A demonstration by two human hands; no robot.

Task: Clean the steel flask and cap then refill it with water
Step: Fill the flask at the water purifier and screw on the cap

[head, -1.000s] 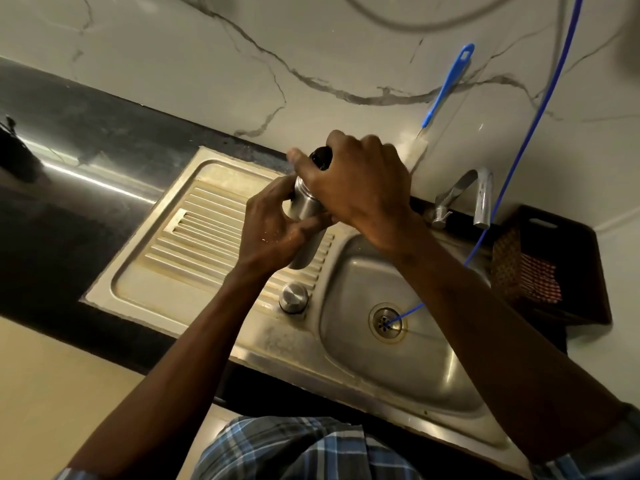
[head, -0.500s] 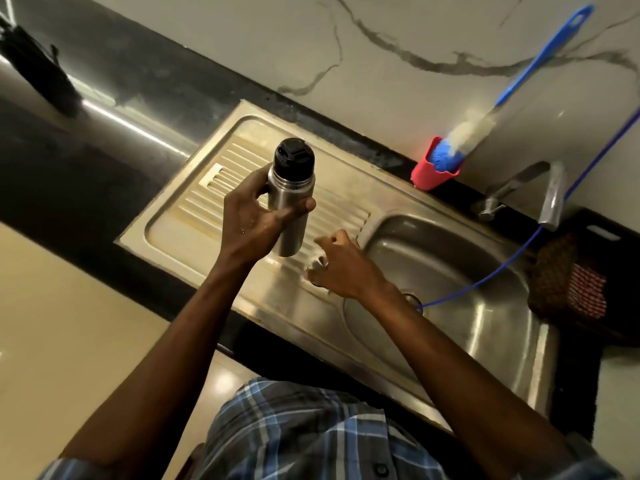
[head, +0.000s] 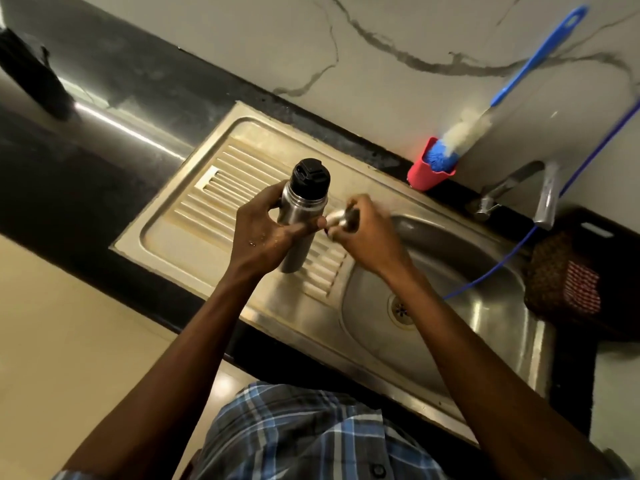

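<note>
Flask sits gripped in my left hand. My right hand grips the steel cap. Next, I think, screw it on top.

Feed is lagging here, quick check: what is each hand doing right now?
Left hand: fingers wrapped round the steel flask, held upright.
Right hand: fingers gripping the steel outer cap.

I am wearing a checked shirt in blue, white and dark navy, with a row of small dark buttons running down its front. My forearms are showing bare, with the sleeves reaching no further than the elbows; a sliver of the same check is peeking out at both lower corners. My hands are wearing nothing.
</note>
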